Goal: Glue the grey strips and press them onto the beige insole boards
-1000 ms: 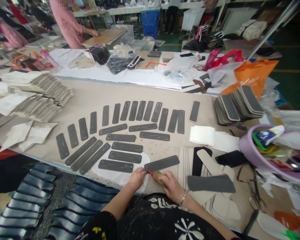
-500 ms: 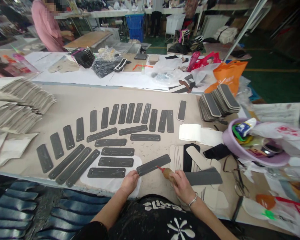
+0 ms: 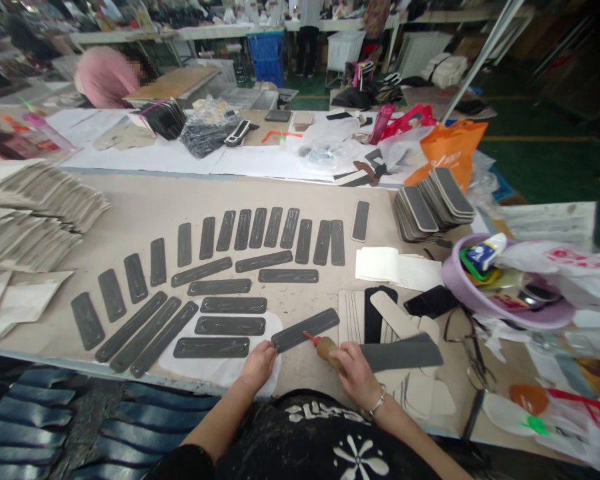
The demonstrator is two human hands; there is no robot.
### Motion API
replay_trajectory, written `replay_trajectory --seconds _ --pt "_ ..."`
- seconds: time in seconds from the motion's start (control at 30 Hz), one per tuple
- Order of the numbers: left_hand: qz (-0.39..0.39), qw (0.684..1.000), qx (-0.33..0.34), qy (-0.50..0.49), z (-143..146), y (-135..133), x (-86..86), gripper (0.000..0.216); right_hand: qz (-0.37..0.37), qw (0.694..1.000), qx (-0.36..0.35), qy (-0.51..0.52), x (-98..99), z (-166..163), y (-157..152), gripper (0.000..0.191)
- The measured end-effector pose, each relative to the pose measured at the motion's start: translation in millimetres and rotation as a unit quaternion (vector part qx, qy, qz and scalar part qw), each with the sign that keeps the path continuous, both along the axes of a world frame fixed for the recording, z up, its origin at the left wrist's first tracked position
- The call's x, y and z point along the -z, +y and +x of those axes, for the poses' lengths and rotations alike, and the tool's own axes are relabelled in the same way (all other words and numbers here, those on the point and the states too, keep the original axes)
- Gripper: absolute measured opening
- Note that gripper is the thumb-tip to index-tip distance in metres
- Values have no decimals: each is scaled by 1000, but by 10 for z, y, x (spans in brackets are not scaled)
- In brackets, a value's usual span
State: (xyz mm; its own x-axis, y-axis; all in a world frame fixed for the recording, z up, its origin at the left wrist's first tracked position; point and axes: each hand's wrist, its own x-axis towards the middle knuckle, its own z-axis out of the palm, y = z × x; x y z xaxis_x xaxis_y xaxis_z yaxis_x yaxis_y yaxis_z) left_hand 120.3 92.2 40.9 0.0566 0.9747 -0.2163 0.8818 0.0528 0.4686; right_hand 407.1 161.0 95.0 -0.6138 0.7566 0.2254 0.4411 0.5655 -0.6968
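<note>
Left hand [image 3: 260,365]: fingers pinched on the lower-left end of the plain gray strip [image 3: 313,327].
Plain gray strip: slanting on the desk [image 3: 145,193], lower centre of the frame.
Right hand [image 3: 355,372]: wrapped round the brown handle of the red-tipped tool [image 3: 326,348]; whether the tip touches the strip, I cannot tell.
Glossy strips [image 3: 230,326]: spread in an arc and rows, centre and left of the frame.
Purple basin [image 3: 457,287]: right of the frame, filled with small items.
</note>
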Motion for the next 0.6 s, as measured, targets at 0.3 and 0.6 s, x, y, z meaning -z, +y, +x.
replay_trajectory --seconds 0.3,0.6 --pt "-4 1000 -27 -9 50 3 -74 27 13 999 -51 -15 67 -294 18 34" --pt "-23 993 -112 -21 102 -19 -22 21 39 997 59 -28 45 220 214 43"
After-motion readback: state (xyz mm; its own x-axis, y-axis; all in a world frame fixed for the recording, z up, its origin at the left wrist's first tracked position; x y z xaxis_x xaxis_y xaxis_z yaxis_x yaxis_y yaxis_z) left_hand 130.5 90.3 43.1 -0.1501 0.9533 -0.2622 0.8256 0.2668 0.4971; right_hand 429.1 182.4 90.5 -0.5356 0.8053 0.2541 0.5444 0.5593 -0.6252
